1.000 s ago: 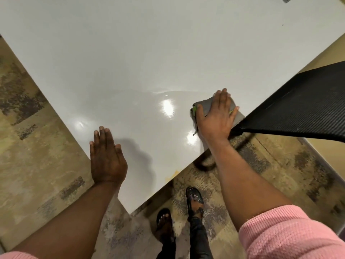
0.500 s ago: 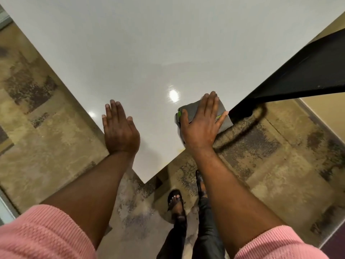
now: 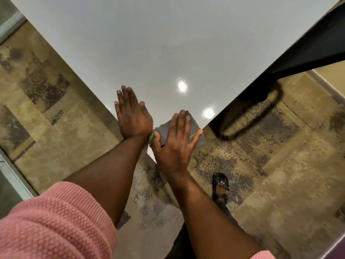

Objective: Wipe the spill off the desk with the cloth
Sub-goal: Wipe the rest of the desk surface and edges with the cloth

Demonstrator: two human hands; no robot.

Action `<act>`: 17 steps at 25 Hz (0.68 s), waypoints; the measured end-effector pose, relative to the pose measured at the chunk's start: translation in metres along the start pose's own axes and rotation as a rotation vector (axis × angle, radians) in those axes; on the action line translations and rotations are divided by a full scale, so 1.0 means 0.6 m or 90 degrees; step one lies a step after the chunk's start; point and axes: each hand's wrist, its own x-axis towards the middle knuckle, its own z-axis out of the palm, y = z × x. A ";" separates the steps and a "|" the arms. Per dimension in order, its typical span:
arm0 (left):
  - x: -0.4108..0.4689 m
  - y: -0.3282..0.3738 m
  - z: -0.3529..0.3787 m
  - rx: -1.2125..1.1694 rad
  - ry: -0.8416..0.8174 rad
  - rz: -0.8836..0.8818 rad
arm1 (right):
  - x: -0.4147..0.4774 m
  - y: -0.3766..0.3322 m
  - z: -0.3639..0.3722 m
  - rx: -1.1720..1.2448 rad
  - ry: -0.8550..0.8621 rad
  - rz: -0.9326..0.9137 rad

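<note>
Head view: we are looking down at a glossy white surface (image 3: pixel 168 43), where our right hand (image 3: pixel 175 146) is pressing a folded grey cloth (image 3: pixel 165 130) with green trim flat onto the near corner, fingers (image 3: pixel 183 124) spread, not gripping. Our left hand (image 3: pixel 133 116) is lying open just beside it. We are judging the cloth soft, light, best pinched at its overhanging edge. No spill is showing.
</note>
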 end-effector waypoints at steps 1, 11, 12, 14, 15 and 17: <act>0.000 0.000 0.000 0.002 -0.001 0.000 | 0.006 0.003 -0.001 0.006 0.007 -0.001; -0.002 0.001 0.000 -0.005 0.013 0.004 | 0.119 0.056 -0.023 0.130 0.039 0.166; -0.003 0.002 -0.001 -0.003 0.014 0.004 | 0.115 0.054 -0.021 0.139 0.046 0.167; -0.003 0.003 -0.003 0.002 0.006 0.007 | 0.096 0.045 -0.015 0.157 0.065 0.177; -0.002 0.003 -0.004 0.005 0.004 0.008 | 0.084 0.037 -0.011 0.159 0.075 0.177; -0.002 0.004 -0.005 0.014 0.009 0.011 | 0.052 0.015 -0.001 0.159 0.083 0.171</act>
